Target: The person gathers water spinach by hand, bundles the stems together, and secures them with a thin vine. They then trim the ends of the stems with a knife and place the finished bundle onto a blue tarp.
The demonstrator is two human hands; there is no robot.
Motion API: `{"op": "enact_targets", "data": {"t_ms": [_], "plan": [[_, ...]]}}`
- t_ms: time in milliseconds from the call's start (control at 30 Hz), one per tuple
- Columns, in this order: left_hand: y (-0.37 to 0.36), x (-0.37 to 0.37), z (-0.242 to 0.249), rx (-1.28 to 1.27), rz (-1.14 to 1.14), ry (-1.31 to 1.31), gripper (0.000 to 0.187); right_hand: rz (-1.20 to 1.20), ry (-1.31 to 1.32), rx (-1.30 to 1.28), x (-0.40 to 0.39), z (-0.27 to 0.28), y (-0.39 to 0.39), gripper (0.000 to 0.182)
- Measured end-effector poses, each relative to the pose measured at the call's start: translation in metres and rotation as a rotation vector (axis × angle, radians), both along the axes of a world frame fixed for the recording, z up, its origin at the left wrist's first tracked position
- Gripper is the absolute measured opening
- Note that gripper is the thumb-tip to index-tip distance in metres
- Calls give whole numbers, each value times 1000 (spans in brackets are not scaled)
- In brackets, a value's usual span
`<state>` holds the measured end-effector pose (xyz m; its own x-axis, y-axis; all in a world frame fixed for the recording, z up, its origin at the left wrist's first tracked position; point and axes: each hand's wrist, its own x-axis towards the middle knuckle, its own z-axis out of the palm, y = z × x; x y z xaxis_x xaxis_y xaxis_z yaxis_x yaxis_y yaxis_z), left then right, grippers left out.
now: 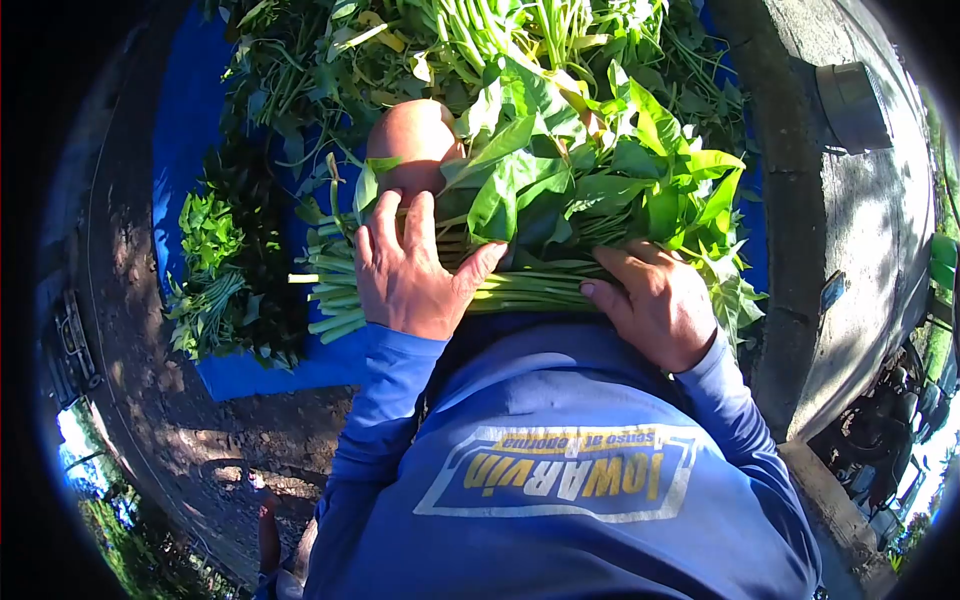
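A thick bundle of long-stemmed leafy greens (pixel 535 292) lies crosswise in front of my body, cut stem ends to the left and broad pointed leaves to the right. On the stems near the cut ends rests my left hand (pixel 412 265), fingers spread and thumb apart. My right hand (pixel 650 300) curls over the same bundle farther right, its thumb against the stems and its fingertips partly hidden among leaves. Just beyond my left hand, a rounded bare knee (pixel 412 145) shows between the greens.
Blue sheeting (pixel 185 110) lies under the greens. More loose greens (pixel 300 60) are heaped at the back. A smaller bunch (pixel 210 230) sits at the left. Brown ground (pixel 130 330) borders the sheet, and a concrete ledge (pixel 800 230) runs along the right.
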<state>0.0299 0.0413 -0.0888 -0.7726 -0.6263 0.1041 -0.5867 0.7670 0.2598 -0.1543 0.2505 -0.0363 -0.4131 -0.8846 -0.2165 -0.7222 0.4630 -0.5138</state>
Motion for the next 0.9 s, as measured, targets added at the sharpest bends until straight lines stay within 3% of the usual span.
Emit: {"op": "enact_targets", "data": {"t_ms": [67, 133, 200, 267, 333, 367, 467, 500, 533, 600, 633, 667, 733, 833, 900], "plan": [[-2, -2, 11, 15, -103, -23, 80, -50, -68, -126, -6, 8, -2, 37], [-1, 2, 13, 4, -195, 38, 72, 0, 353, -449, -8, 21, -20, 37], [5, 2, 20, -80, -273, -66, 73, 168, 164, -600, 2, 49, -38, 31], [7, 3, 17, -50, -363, -50, 67, 384, -519, -569, 22, 47, -60, 35], [8, 6, -16, -212, -344, -126, 69, 496, -207, -532, 35, 15, -86, 47], [9, 2, 3, -53, -315, -123, 76, 493, 70, -391, 31, 2, -88, 54], [-4, 15, 39, 347, -419, -58, 85, 394, 374, -300, 6, -33, -70, 43], [-18, 21, 36, 415, -508, 134, 81, 383, 351, -281, 3, -31, -67, 40], [-19, 20, 35, 524, -412, 347, 68, 365, 321, -256, 5, -27, -60, 36], [-25, 11, 29, 274, -152, 421, 54, 336, 282, -207, 10, -24, -55, 35], [-29, 0, 29, 11, -88, 332, 43, 325, 272, -187, 12, -23, -56, 38], [-34, -10, 36, -79, -101, 261, 38, 313, 261, -169, 14, -22, -57, 41], [-40, -18, 22, 78, -25, 68, 30, 310, 263, -200, 10, -19, -62, 38], [-52, -17, -3, 254, -83, 100, 24, 241, 225, -270, 7, -25, -62, 37], [-52, -18, -17, 147, -200, 299, 22, 236, 198, -246, 6, -24, -59, 34]]}}
